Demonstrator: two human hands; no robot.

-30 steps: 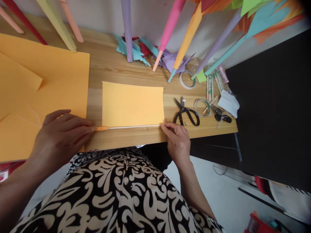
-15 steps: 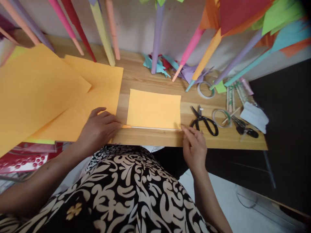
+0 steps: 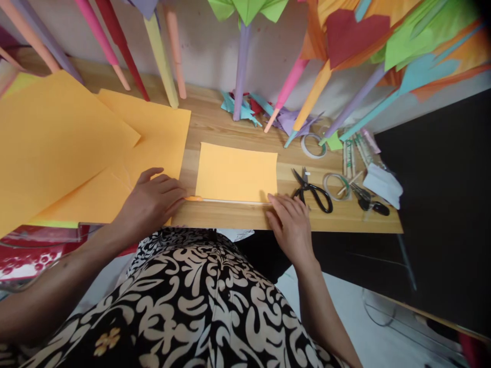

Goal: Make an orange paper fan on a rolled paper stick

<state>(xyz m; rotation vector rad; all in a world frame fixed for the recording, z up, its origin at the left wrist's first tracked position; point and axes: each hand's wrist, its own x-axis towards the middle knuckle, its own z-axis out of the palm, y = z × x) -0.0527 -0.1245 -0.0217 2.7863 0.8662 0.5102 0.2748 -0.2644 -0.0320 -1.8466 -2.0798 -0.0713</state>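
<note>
A small orange paper sheet (image 3: pixel 237 171) lies flat in front of me. Along its near edge runs a thin white stick (image 3: pixel 233 201) whose left end is orange. My left hand (image 3: pixel 157 197) is closed at that orange end, its fingertips against it and its thumb largely hidden. At the sheet's near right corner, my right hand (image 3: pixel 290 222) has its fingers curled over the stick's other end, covering it. Black-handled scissors (image 3: pixel 311 190) lie just beyond my right hand, blades pointing away.
Large orange sheets (image 3: pixel 69 143) cover the table's left side. Tape rolls (image 3: pixel 313 146), paper scraps (image 3: pixel 245 107), a second pair of scissors (image 3: pixel 370 199) and a folded white paper (image 3: pixel 383 185) lie to the right. Paper flowers on coloured stems (image 3: pixel 241 71) lean along the wall.
My right hand's fingers have shifted from pinching at the sheet's corner to lying over the near edge there. My left hand stays at the orange end. The whole view has shifted slightly.
</note>
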